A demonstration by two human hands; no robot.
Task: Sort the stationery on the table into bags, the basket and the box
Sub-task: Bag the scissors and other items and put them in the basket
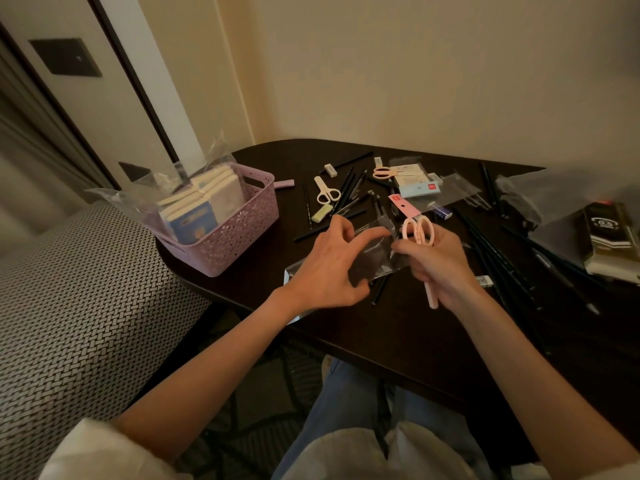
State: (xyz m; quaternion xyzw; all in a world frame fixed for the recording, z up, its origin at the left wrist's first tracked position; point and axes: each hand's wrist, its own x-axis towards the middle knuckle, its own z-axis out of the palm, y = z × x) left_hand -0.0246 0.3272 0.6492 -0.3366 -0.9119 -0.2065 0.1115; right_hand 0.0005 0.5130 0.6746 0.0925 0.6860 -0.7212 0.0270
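**Scissors held ready while a clear bag is worked open**

Nearest the camera are the person's lap and two bare forearms, reaching forward over the near edge of the dark table [398,327]. The right hand [440,265] is wrapped around a pair of pale pink scissors [420,233], its fingers curled about the middle so the handle loops stand up above the knuckles and the capped tip pokes out below the palm. Held upright like that, the pair looks poised to slide tip-first into a sleeve. The same hand's fingertips also seem to pinch one edge of a clear bag [374,258] that lies on the table between the hands. The left hand [329,268] is spread wide on the other side of the bag, thumb and fingers pressing and pulling at the plastic; my reading is that it is trying to part the mouth, though whether the mouth is open yet is hard to tell.

To the left stands the purple basket [252,216], already filled with notebooks [207,199], so that group appears sorted. Further back, white scissors [325,192] and another pink pair [384,172] lie loose among black pencils [349,192], erasers and more plastic sleeves. A dark box [606,237] sits at the far right.
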